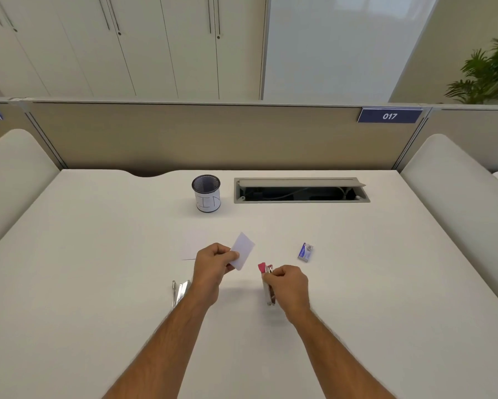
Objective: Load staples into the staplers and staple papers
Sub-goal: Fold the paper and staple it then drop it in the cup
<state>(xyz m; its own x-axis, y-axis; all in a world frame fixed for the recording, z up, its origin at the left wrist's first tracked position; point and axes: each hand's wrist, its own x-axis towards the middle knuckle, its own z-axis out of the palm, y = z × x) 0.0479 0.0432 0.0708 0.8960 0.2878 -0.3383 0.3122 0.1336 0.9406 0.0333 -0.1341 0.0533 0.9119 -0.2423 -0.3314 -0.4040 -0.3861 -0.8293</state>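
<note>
White desk (pixel 98 283) — left hand (pixel 210 263) pinches a small paper (pixel 243 250); right hand (pixel 289 283) grips a red-tipped stapler (pixel 266 273), staple box (pixel 305 251) just beyond it.

matt white desk (pixel 357 283), shiny metal stapler (pixel 269 295)

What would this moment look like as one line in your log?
left hand: pinches small white paper slip | right hand: grips red-and-silver metal stapler | blue staple box: on white desk

Pink stapler (pixel 266 276) and white paper (pixel 243 251) held aloft.
</note>
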